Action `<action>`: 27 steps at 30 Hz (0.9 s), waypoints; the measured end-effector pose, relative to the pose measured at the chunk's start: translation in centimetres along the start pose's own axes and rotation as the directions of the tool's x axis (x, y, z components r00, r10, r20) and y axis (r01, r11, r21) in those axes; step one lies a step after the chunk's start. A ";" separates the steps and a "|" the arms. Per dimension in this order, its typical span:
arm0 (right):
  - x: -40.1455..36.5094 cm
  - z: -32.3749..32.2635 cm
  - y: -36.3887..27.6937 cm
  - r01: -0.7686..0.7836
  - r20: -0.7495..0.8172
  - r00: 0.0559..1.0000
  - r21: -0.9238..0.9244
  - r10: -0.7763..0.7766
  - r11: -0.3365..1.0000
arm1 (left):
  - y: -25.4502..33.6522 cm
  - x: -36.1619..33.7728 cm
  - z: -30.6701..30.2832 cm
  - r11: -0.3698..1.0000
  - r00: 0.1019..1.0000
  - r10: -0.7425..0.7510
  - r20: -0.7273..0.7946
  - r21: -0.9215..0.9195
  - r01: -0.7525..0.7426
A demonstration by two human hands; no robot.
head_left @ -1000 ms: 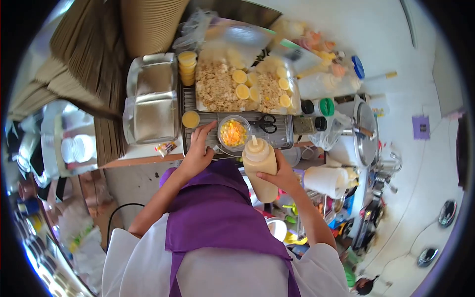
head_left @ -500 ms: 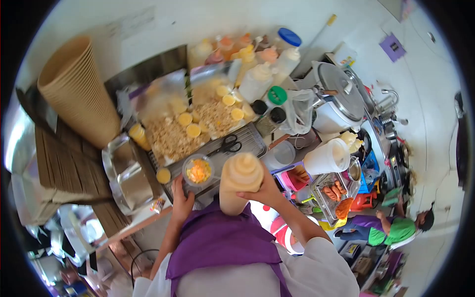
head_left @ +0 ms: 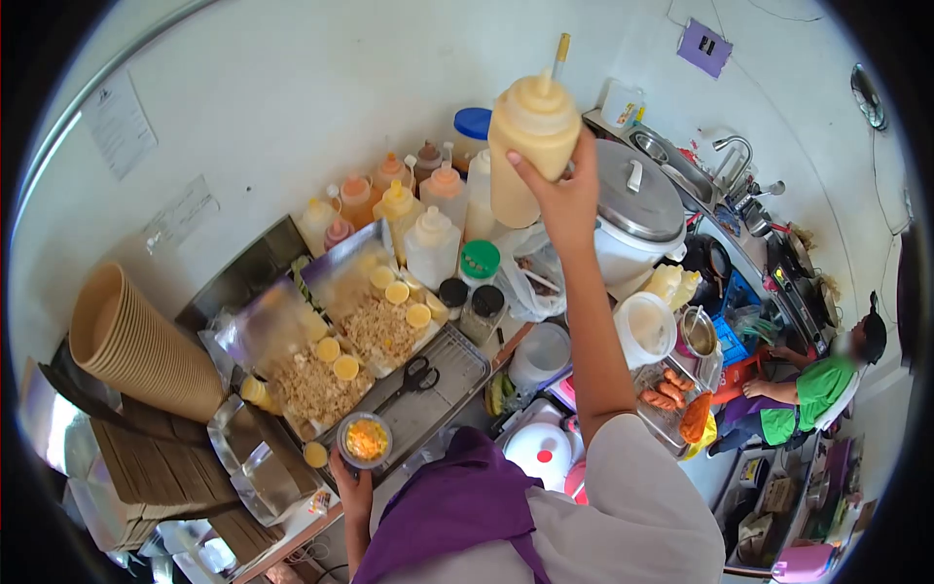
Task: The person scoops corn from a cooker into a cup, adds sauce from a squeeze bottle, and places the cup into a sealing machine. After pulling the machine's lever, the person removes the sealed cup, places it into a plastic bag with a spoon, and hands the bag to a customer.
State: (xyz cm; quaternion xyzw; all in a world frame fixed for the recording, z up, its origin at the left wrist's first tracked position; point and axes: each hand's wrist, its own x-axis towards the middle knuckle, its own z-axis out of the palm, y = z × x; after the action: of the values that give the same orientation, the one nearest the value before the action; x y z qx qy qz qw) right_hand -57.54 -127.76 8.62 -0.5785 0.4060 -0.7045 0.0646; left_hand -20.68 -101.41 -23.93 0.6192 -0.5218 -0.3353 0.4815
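Right hand: the right hand (head_left: 562, 190) holds the squeeze bottle (head_left: 533, 146) by its side, nozzle up and slightly tilted; the thumb presses across the front, while the other fingers are mostly hidden behind it, so their spread I cannot tell.
Left hand: the left hand (head_left: 353, 490) is at the clear cup (head_left: 367, 440) of orange and yellow pieces, one digit along its left side; the rest are hidden, so whether they pinch or lie together I cannot tell.
Clear cup: at the near left corner of the wire-rack tray (head_left: 455, 362); whether it rests there or is slightly lifted is unclear.
Change: the squeeze bottle has gone from low beside the clear cup to high above the back of the table, while the left hand stays by the cup. For the work in hand, this parts bottle and cup; nothing can be squeezed into the cup from there.
Around the cup: a small yellow portion cup (head_left: 314, 455) just to its left; black scissors (head_left: 418, 375) on the tray, toward its right end.
Back of the table: a row of sauce bottles (head_left: 433, 243), with a green-lidded jar (head_left: 480, 261) in front and a big lidded pot (head_left: 637, 195) to the right.
Far right: another person (head_left: 812, 389) in green.
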 end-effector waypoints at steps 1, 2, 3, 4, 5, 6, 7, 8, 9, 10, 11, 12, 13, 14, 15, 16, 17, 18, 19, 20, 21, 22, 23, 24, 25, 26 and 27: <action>0.7 0.3 2.6 -0.018 0.037 0.999 0.060 0.016 0.998 | 0.3 0.0 0.0 1.000 1.000 -0.026 0.001 0.004 0.026; 0.8 0.7 4.3 -0.056 0.046 0.998 0.097 0.052 0.994 | 0.9 0.2 0.2 0.999 0.999 -0.046 -0.014 -0.023 0.046; 0.9 1.1 5.8 -0.096 0.058 0.994 0.135 0.089 0.986 | 1.6 0.3 0.4 0.996 0.997 -0.069 -0.031 -0.050 0.067; 0.8 1.5 7.2 -0.139 0.075 0.989 0.172 0.128 0.975 | 2.2 0.3 0.6 0.993 0.994 -0.095 -0.048 -0.078 0.091; 0.5 1.9 8.8 -0.177 0.098 0.982 0.158 0.163 0.972 | 2.8 0.3 0.6 0.996 0.995 -0.087 -0.056 -0.039 0.085; 0.0 2.1 10.2 -0.216 0.122 0.972 0.142 0.199 0.966 | 3.0 0.3 0.6 0.994 0.992 -0.107 -0.072 -0.032 0.105; -0.5 2.4 11.7 -0.255 0.146 0.961 0.125 0.236 0.959 | 3.0 0.1 0.5 0.992 0.988 -0.129 -0.089 -0.024 0.127; -0.9 2.7 12.7 -0.279 0.167 0.952 0.135 0.256 0.951 | 3.2 0.0 0.5 0.989 0.983 -0.151 -0.107 -0.018 0.150; -1.4 3.1 13.7 -0.305 0.189 0.942 0.143 0.276 0.942 | 4.8 -0.3 0.6 0.984 0.975 -0.179 -0.135 -0.005 0.180; -1.9 3.4 14.6 -0.331 0.210 0.931 0.151 0.297 0.931 | 6.1 -0.7 0.5 0.974 0.974 -0.170 -0.148 0.127 0.189; -2.4 3.9 15.8 -0.358 0.236 0.920 0.182 0.313 0.916 | 7.3 -1.0 0.2 0.946 0.975 -0.158 -0.157 0.258 0.195; -2.9 4.4 17.0 -0.385 0.258 0.909 0.211 0.328 0.899 | 9.1 -1.3 -0.3 0.901 0.976 -0.145 -0.160 0.387 0.197; -3.4 4.7 17.8 -0.412 0.280 0.896 0.239 0.344 0.879 | 12.9 -1.3 -0.7 0.780 0.981 -0.145 -0.127 0.595 0.193; -3.7 4.9 18.3 -0.459 0.314 0.874 0.274 0.372 0.845 | 15.2 -0.9 -1.5 0.814 0.988 -0.151 -0.028 0.564 0.141; -4.0 5.0 18.6 -0.506 0.352 0.847 0.305 0.398 0.807 | 17.0 -0.5 -2.3 0.846 0.985 -0.155 0.069 0.524 0.097; -4.4 5.2 18.9 -0.552 0.396 0.817 0.332 0.419 0.765 | 19.4 0.0 -2.8 0.877 0.975 -0.154 0.160 0.476 0.061; -4.8 5.3 19.2 -0.579 0.425 0.796 0.332 0.431 0.744 | 24.4 1.6 -1.6 0.890 0.979 -0.110 0.174 0.455 0.019; -5.1 5.2 19.6 -0.604 0.456 0.775 0.333 0.437 0.724 | 29.0 4.3 0.6 0.901 0.981 -0.063 0.182 0.433 -0.023; -5.4 5.1 19.9 -0.627 0.486 0.754 0.334 0.442 0.703 | 30.3 6.8 2.1 0.898 0.980 0.019 0.198 0.428 -0.104; -5.8 5.1 20.2 -0.656 0.496 0.731 0.327 0.468 0.680 | 31.1 9.4 3.6 0.886 0.971 0.101 0.218 0.424 -0.188; -6.0 4.9 20.7 -0.682 0.503 0.710 0.319 0.492 0.658 | 31.8 12.7 5.5 0.896 0.959 0.155 0.237 0.376 -0.238; -6.1 4.8 21.0 -0.703 0.509 0.692 0.312 0.512 0.639 | 31.2 16.8 7.3 0.889 0.935 0.220 0.279 0.337 -0.310; -6.4 4.7 21.1 -0.733 0.518 0.666 0.322 0.537 0.599 | 29.4 21.1 9.2 0.870 0.928 0.287 0.236 0.341 -0.356; -6.8 4.4 21.1 -0.761 0.526 0.639 0.332 0.561 0.557 | 27.8 25.5 10.9 0.809 0.897 0.407 0.173 0.388 -0.442; -6.9 4.4 21.0 -0.787 0.535 0.612 0.341 0.582 0.514 | 27.9 28.8 12.2 0.780 0.912 0.383 0.144 0.479 -0.403; -6.7 4.3 21.0 -0.802 0.543 0.592 0.321 0.595 0.505 | 27.8 31.8 13.1 0.757 0.941 0.303 0.152 0.561 -0.335; -6.5 4.0 21.0 -0.817 0.549 0.570 0.298 0.612 0.493 | 27.3 34.4 14.0 0.723 0.964 0.217 0.156 0.638 -0.266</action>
State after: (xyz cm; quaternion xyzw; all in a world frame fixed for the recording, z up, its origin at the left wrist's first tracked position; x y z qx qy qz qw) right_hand -59.90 -140.03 -9.98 -0.4313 0.3838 -0.5678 0.5868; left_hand -34.39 -137.96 0.54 0.6626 -0.6984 -0.0880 0.2558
